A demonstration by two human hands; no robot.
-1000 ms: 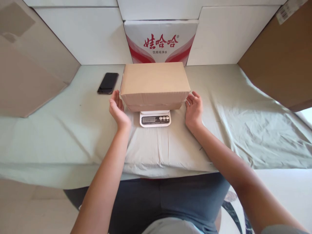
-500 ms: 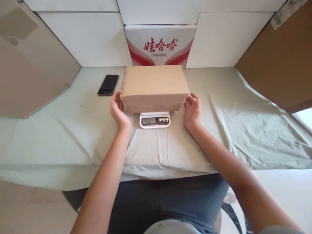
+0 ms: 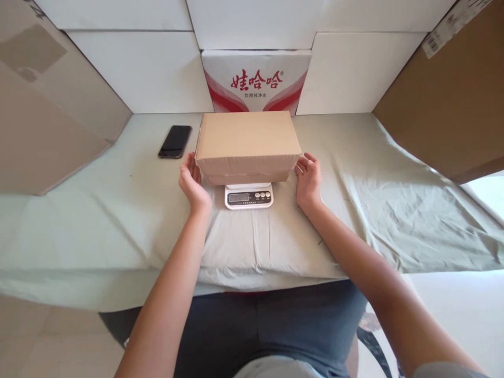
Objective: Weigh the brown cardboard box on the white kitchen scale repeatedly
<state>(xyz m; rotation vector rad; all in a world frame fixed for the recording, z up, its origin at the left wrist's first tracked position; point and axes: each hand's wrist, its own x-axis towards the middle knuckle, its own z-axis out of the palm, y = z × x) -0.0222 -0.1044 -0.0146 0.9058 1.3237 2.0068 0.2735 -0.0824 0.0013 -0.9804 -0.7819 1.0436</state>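
Observation:
A brown cardboard box [image 3: 248, 135] rests on a small white kitchen scale [image 3: 249, 198], overhanging it on both sides. The scale's front panel, with a grey display and three round buttons, sticks out toward me; its digits are too faint to read. My left hand [image 3: 192, 181] is cupped by the box's left side with its fingers stretched out, the tips partly behind the near corner. Beside the right side is my right hand [image 3: 309, 178], fingers apart and curved toward the box. Neither hand grips it; whether fingertips brush the cardboard I cannot tell.
A black smartphone [image 3: 175, 141] lies left of the box on the pale green cloth [image 3: 98, 220]. Behind stands a white and red carton [image 3: 255, 79] among white boxes [image 3: 137, 68]. Large brown cartons flank the table at left [image 3: 59, 115] and right [image 3: 444, 105].
The whole view has shifted slightly, so the back boxes appear a little lower. Both hands keep their places beside the box, which still sits on the scale.

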